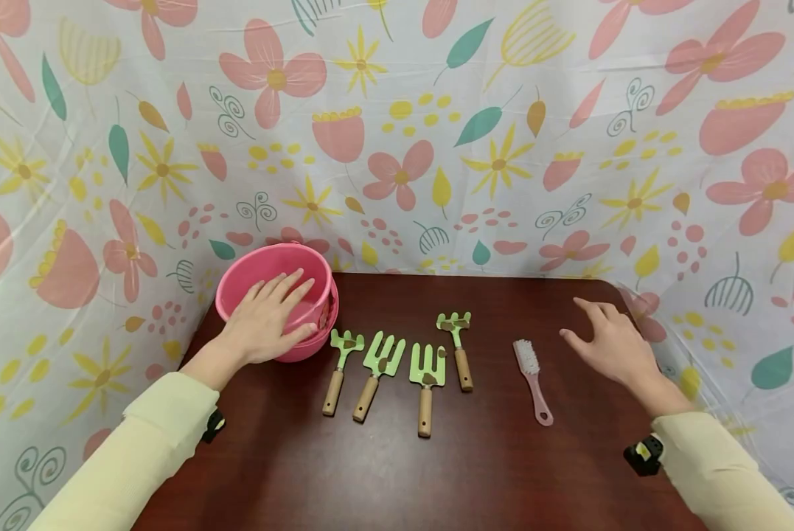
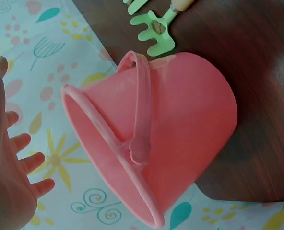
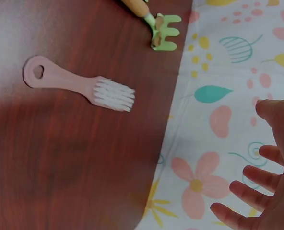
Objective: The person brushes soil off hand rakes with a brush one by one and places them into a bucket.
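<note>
My left hand (image 1: pixel 260 321) hovers over a pink bucket (image 1: pixel 237 269) at the table's back left, fingers spread and nothing in them. In the left wrist view the bucket's handle (image 2: pixel 143 105) is folded down against its side, and the hand (image 2: pixel 12 177) is apart from the rim. My right hand (image 1: pixel 615 346) is held above the right side of the table, empty, with fingers loosely extended. Nearest to it lies a pink brush (image 1: pixel 537 394) with white bristles, bristle end pointing to the back. In the right wrist view the brush (image 3: pixel 65 81) lies well apart from the fingers.
Between bucket and brush lie two small green hand rakes (image 1: pixel 333 391) (image 1: pixel 463 365) and two green garden forks (image 1: pixel 368 394) (image 1: pixel 426 405), all wooden-handled with brown dirt patches. A flower-printed curtain (image 1: pixel 397 110) surrounds the dark wooden table (image 1: pixel 383 487) at the back and sides.
</note>
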### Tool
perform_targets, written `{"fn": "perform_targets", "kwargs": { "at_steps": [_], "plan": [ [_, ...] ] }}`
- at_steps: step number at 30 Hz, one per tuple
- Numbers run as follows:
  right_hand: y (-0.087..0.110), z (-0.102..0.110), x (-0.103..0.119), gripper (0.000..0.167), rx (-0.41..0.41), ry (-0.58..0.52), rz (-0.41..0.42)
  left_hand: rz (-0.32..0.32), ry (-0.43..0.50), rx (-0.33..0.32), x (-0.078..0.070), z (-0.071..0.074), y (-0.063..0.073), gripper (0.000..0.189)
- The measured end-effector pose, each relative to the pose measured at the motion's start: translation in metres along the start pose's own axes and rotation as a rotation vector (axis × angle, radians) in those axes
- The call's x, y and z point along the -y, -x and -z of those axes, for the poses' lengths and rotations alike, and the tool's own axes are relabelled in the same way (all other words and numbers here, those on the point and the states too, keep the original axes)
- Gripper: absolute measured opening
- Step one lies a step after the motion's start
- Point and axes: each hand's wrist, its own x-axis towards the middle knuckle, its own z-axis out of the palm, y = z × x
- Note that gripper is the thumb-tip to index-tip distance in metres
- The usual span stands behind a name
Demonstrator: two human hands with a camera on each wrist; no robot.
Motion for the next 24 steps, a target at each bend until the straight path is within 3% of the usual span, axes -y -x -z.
{"fn": "perform_targets", "kwargs": {
  "at_steps": [14,24],
  "plan": [
    [0.012,-0.025,0.001,0.062,0.053,-0.006,-0.07,-0.122,-0.002,-0.075,-0.021,-0.009,-0.003,0.071],
    [0.019,-0.043,-0.002,0.061,0.088,-0.022,-0.101,-0.157,-0.013,-0.042,-0.033,-0.02,-0.001,0.071]
  ]
}}
